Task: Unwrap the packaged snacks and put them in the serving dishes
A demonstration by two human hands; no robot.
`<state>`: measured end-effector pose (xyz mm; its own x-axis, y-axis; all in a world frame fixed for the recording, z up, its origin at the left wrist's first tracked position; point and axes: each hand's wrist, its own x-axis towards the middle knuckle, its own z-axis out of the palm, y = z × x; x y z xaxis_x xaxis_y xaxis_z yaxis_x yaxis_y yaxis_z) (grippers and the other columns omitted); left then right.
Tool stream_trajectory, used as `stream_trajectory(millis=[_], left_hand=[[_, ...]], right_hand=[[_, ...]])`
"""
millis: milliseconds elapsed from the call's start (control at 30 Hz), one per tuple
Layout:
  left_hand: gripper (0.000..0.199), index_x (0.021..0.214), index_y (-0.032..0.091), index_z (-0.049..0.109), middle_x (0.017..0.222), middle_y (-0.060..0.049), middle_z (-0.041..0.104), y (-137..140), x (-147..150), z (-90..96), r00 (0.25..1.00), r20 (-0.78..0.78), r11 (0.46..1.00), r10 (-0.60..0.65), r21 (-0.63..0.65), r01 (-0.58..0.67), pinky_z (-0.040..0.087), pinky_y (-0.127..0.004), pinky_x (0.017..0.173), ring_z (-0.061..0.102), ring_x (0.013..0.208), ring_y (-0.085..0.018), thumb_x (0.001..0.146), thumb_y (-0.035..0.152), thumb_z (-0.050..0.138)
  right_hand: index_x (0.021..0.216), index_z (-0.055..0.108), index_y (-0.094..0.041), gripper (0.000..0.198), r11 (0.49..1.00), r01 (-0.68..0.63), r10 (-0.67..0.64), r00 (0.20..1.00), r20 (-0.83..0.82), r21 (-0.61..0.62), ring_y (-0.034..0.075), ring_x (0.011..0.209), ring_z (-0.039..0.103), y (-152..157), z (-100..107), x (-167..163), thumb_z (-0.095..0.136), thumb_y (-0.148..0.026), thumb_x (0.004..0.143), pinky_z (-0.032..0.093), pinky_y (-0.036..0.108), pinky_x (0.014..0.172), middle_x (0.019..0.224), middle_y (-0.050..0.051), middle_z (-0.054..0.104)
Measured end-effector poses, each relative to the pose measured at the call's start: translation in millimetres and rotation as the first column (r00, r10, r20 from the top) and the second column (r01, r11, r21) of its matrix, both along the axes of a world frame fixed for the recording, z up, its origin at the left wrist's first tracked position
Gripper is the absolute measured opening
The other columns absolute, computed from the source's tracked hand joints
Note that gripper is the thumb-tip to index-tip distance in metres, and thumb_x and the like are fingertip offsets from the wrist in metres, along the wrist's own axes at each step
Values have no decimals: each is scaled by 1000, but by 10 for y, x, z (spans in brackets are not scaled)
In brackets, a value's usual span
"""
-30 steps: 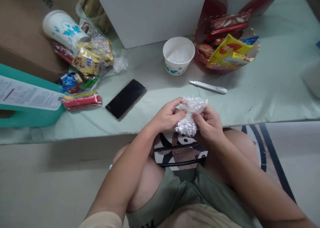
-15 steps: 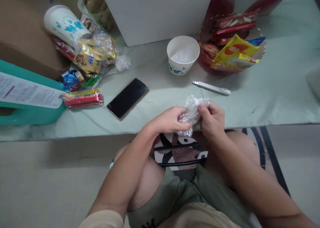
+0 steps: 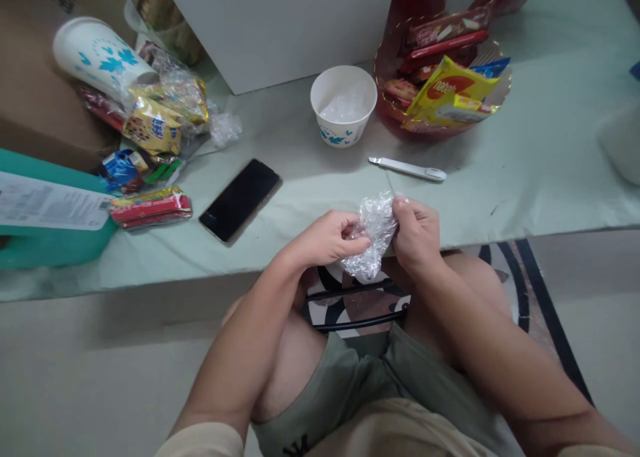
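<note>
Crumpled clear plastic wrap point(image 3: 373, 233) hangs between my two hands at the table's front edge, above my lap. My left hand point(image 3: 334, 238) is closed on its left side, with the thumb lying over it. On the upper right, my right hand point(image 3: 417, 230) pinches an edge of the wrap between thumb and curled fingers. Just beyond the hands lies a slim white-handled tool point(image 3: 407, 169) with a metal tip, apart from both. Farther back stands a white paper cup point(image 3: 345, 133) with blue leaf prints and whitish, see-through material inside.
A black phone point(image 3: 241, 200) lies to the left. Behind it are snack packets point(image 3: 155, 127), a tilted paper cup point(image 3: 103, 57) and a teal container point(image 3: 60, 243). A red bowl point(image 3: 435, 133) of wrapped snacks stands back right, beside a large white box point(image 3: 295, 23).
The wrap is spread a little wider and hangs lower between my hands. My right hand keeps its pinch. The table things appear shifted left as the view turned slightly.
</note>
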<state>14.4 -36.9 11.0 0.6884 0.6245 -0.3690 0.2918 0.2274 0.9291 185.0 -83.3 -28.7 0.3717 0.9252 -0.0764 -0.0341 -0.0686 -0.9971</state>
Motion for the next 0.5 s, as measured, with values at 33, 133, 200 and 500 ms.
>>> stream_trajectory(millis=[33, 133, 200, 500], left_hand=[[18, 73, 18, 53, 65, 6, 45, -4, -9, 9, 1000, 2, 1000, -3, -12, 3, 30, -23, 56, 40, 58, -8, 76, 31, 65], [17, 75, 18, 56, 64, 6, 46, -20, -17, 23, 1000, -4, 999, -1, -34, 1, 30, -23, 55, 41, 58, -8, 76, 31, 66], [17, 78, 17, 57, 66, 5, 49, -29, 3, 13, 999, 26, 998, 45, -33, -44, 34, -23, 57, 44, 59, -8, 75, 30, 68], [25, 89, 19, 62, 67, 3, 59, 30, 47, -135, 927, 157, 933, 341, 61, -354, 39, -22, 54, 51, 57, -9, 80, 39, 73]], right_hand=[[57, 41, -21, 52, 1000, 13, -13, 1000, -6, -2, 8, 51, 34, 2, -13, 3, 65, -53, 91, 28, 25, 49, 53, -5, 38], [55, 40, -21, 54, 999, 44, -44, 999, -17, -14, 9, 49, 34, 18, -9, 8, 64, -54, 91, 27, 26, 47, 50, -4, 38], [58, 44, -21, 53, 1000, 8, -8, 1000, 1, -4, 9, 51, 38, 32, 31, 9, 65, -58, 89, 30, 25, 48, 53, -4, 42], [83, 61, -20, 35, 915, -401, 396, 914, -86, -39, 9, 54, 44, -3, 162, -23, 74, -53, 83, 36, 23, 50, 63, -4, 53]])
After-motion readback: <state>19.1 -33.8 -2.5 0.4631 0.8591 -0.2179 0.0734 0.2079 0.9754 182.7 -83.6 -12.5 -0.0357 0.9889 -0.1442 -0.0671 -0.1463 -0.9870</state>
